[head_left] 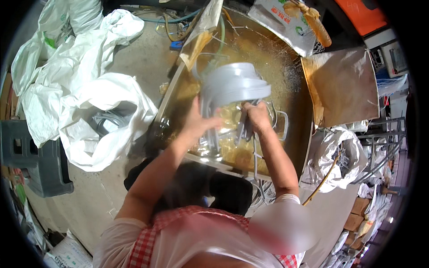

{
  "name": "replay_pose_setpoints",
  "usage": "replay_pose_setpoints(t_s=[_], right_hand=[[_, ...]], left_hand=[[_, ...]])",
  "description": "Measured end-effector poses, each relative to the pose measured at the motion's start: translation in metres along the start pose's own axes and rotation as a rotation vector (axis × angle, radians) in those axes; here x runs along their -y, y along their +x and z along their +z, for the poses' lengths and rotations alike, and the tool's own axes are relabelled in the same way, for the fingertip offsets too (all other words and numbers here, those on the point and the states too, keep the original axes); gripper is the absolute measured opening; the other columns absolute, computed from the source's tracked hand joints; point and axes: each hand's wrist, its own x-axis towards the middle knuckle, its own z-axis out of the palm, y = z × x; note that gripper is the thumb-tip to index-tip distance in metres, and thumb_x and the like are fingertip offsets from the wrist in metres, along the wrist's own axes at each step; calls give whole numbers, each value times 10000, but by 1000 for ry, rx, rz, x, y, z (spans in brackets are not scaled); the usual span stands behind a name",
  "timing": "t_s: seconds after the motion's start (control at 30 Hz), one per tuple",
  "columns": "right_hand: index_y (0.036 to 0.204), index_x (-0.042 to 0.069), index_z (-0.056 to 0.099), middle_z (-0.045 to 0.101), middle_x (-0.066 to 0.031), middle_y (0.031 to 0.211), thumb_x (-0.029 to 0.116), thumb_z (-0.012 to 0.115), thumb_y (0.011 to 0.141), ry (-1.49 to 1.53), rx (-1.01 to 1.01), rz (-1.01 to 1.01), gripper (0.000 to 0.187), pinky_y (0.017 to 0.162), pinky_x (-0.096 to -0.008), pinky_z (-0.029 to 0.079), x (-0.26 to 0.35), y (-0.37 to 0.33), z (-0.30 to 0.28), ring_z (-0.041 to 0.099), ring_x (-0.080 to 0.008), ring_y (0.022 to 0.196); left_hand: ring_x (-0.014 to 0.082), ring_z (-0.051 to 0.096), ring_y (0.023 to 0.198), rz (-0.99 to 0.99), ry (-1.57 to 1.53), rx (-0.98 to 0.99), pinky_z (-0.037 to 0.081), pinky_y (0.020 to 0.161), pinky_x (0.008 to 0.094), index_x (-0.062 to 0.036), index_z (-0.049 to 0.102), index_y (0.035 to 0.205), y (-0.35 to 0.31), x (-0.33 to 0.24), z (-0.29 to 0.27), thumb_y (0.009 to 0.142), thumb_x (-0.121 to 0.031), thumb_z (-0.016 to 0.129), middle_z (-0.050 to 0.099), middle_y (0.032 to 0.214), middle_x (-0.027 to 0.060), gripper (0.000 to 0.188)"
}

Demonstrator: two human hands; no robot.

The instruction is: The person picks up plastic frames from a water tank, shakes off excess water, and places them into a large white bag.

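Note:
Over a tub (165, 100) of yellowish water I hold a bundle of shiny grey curved plastic strips (237, 82), bent in an arch with its ends hanging down. My left hand (199, 123) is around the left end, thumb across its front and the other fingers partly hidden and blurred. My right hand (258, 117) is closed on the right end, near the middle of the tub. Beside the right hand, a grey loop-shaped piece (285, 125) stands at the water. The exact kind of the grey strips cannot be made out.
On the left an open white sack (82, 147) holds grey pieces, next to a dark plastic stool (38, 161). A brownish board (342, 87) leans over the tub's right side. At right stands another sack (333, 172) with a stick (321, 181) across it.

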Motion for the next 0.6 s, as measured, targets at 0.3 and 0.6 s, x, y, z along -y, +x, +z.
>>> replay_pose_setpoints(t_s=[0.3,0.6], right_hand=[[1286,23,365,510,-127,1196,581,676,638,565,590,119,910,849,-384,483,-36,-19,-38,535,-257,1041],[1161,63,508,573,-70,1032,332,686,744,787,437,-216,527,860,-420,424,-23,-43,40,522,-267,1031]], left_hand=[[192,554,555,135,-251,-25,493,484,336,-69,383,1038,9,3,-15,702,19,538,504,764,76,380],[180,534,602,115,-485,-200,480,565,370,-98,323,1211,12,12,-10,735,-20,551,489,776,66,534]])
